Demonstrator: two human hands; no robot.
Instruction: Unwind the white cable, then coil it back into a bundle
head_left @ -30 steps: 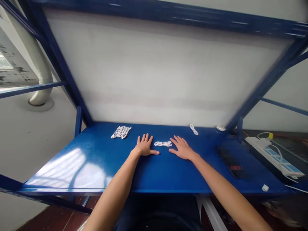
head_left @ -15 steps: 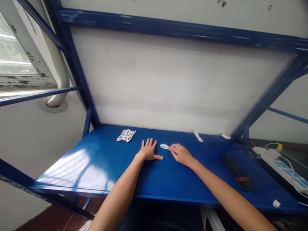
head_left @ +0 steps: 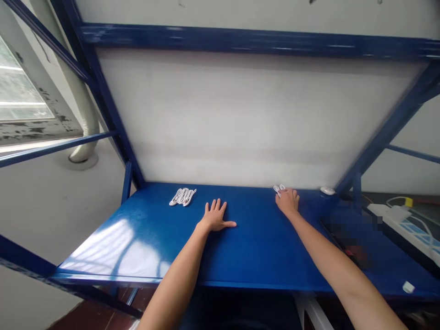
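Observation:
My left hand (head_left: 216, 216) lies flat on the blue tabletop (head_left: 247, 256), fingers spread and nothing under them that I can see. At the back right of the table my right hand (head_left: 288, 201) is closed around the near end of a coiled white cable (head_left: 277, 189). Beside it, touching or almost touching, lies a second coiled white cable (head_left: 282, 187); both are partly covered by the fingers. Several more coiled white cables (head_left: 183, 197) lie side by side to the left of my left hand.
A white rounded object (head_left: 327, 190) sits at the back right corner. On the right are a dark, blurred-out object (head_left: 343, 238), a power strip (head_left: 405, 229) with plugged-in leads and a small white block (head_left: 408, 287). A blue metal frame (head_left: 254, 42) surrounds a white back panel.
My right hand has carried the coiled cable from mid-table to the back right, beside the cable lying there. My left hand stays flat in place. The view has shifted slightly.

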